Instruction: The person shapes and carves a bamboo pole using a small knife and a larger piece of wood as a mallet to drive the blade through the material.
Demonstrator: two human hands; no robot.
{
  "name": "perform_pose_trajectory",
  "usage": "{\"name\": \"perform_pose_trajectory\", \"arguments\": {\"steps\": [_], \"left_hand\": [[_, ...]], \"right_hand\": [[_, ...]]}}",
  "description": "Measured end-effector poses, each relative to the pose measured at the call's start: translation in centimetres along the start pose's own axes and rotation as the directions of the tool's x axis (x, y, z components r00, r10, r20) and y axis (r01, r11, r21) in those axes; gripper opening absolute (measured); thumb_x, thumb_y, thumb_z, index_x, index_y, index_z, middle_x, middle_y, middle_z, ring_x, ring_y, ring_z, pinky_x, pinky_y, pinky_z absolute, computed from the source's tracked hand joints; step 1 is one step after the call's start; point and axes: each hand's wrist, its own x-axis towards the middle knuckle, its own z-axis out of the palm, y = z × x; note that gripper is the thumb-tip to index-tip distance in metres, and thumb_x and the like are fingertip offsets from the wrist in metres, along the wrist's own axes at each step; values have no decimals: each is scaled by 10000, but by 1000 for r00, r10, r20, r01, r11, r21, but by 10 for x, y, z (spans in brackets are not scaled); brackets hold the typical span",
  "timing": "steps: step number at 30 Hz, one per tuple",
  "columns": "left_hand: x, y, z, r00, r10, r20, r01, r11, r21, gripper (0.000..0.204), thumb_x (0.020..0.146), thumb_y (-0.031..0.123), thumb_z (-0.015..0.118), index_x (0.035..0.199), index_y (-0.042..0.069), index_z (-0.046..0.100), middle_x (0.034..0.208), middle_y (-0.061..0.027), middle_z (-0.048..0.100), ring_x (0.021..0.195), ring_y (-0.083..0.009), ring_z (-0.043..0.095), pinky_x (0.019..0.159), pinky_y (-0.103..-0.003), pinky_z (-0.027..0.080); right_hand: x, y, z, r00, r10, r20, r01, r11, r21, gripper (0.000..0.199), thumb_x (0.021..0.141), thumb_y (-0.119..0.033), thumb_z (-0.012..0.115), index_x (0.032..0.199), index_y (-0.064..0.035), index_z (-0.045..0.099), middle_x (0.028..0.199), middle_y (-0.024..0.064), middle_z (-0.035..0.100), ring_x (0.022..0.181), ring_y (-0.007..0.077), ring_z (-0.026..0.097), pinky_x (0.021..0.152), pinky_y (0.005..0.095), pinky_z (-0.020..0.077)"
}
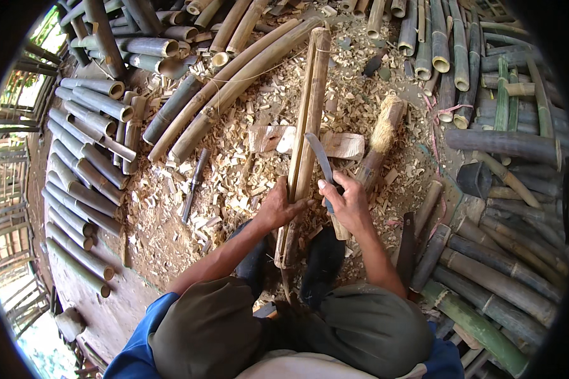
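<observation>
A long bamboo pole (307, 126) with a slit running along it slants away from me between my feet. My left hand (281, 206) is closed round its lower part, thumb over the top. My right hand (348, 201) grips a knife (320, 155) with a curved grey blade and a pale handle end showing below the fist. The blade points away from me, with its tip beside the pole's right side; whether it touches cannot be made out. Under the pole lies a pale wooden block (344, 145), crossing it from left to right.
Wood chips (234, 180) cover the ground. Cut bamboo tubes (82, 170) line the left, and more bamboo (499, 284) is stacked on the right. A frayed bamboo piece (383, 136) lies right of the block, long poles (234, 95) lie far left, and a thin dark stick (196, 183) lies nearer.
</observation>
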Motion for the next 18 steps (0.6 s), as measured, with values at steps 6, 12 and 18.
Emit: {"name": "perform_pose_trajectory", "arguments": {"steps": [6,12,18], "left_hand": [[9,-11,16,999,-55,0,55,998,25,643,879,367,791,1148,-37,370,971,-284,631,876,-405,680,739,-493,546],[1,18,14,991,-130,-31,133,979,154,635,840,351,795,1111,-21,359,1005,-314,623,1002,-488,622,888,-554,500],[-3,11,24,991,-74,-113,94,977,191,648,842,377,794,1128,-21,369,1066,-289,563,1041,-475,576,895,-556,477]], "right_hand": [[1,-4,5,997,-72,-34,65,984,-165,349,975,-221,668,1157,77,673,947,256,722,866,352,717,810,423,545],[-3,-2,0,1000,-2,-1,2,987,-159,371,962,-219,668,1188,75,674,1011,270,723,948,373,723,863,423,547],[2,14,8,999,-16,-36,12,993,-113,330,946,-167,670,1173,72,686,1032,246,737,969,322,732,871,398,551]]}}
